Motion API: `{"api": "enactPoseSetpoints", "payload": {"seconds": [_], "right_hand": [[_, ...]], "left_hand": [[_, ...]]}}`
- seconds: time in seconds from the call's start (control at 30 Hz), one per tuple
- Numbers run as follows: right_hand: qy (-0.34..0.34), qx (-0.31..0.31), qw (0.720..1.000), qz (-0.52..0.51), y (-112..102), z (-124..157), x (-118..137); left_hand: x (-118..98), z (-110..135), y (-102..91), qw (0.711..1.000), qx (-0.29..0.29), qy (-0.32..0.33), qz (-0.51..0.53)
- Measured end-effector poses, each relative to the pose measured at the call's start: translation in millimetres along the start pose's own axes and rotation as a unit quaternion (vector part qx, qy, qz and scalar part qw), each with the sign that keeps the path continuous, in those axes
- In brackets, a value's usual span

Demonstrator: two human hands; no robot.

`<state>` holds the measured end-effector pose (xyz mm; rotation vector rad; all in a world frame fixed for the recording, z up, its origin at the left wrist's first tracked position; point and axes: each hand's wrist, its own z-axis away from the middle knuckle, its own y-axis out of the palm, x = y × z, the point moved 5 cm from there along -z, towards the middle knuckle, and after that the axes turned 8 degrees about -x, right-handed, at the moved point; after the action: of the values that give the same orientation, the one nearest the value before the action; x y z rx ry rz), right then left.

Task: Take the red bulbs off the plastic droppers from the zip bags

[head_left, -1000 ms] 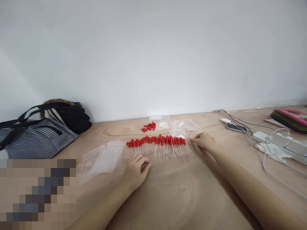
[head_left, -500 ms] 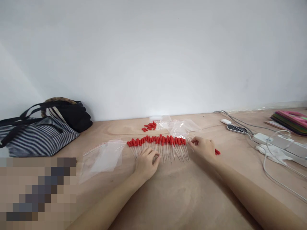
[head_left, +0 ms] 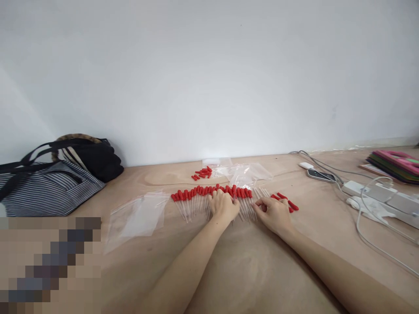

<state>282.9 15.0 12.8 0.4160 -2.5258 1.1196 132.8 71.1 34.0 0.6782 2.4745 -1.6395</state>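
Red-bulbed droppers (head_left: 198,191) lie side by side in a row before you on the worktop (head_left: 242,270), their clear stems towards you. Your left hand (head_left: 224,206) covers the row's middle, fingers bent; whether they pinch a dropper, I cannot tell. Your right hand (head_left: 272,213) curls at the row's right end, near bare clear tubes (head_left: 262,192), its grip equally unclear. Loose red bulbs (head_left: 293,205) lie beside it. Behind sit more red bulbs (head_left: 203,173) and clear plastic bags (head_left: 249,173).

Striped bag (head_left: 54,189), pink-topped stack (head_left: 389,165).
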Motion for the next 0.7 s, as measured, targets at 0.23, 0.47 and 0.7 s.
{"api": "enactPoseSetpoints", "payload": {"seconds": [0.23, 0.47, 0.7], "right_hand": [[-0.174, -0.11, 0.976, -0.065, -19.2, 8.9, 30.9], [-0.338, 0.004, 0.937, -0.09, -3.1, 36.8, 87.3], [-0.317, -0.005, 0.944, -0.093, 10.3, 40.4, 94.0]], "left_hand": [[17.3, 31.9, -43.3, 0.985, 0.06, 0.154, 0.048], [52.2, 85.7, -62.0, 0.923, -0.063, 0.373, -0.07], [57.9, 84.6, -60.2, 0.924, -0.083, 0.371, -0.029]]}}
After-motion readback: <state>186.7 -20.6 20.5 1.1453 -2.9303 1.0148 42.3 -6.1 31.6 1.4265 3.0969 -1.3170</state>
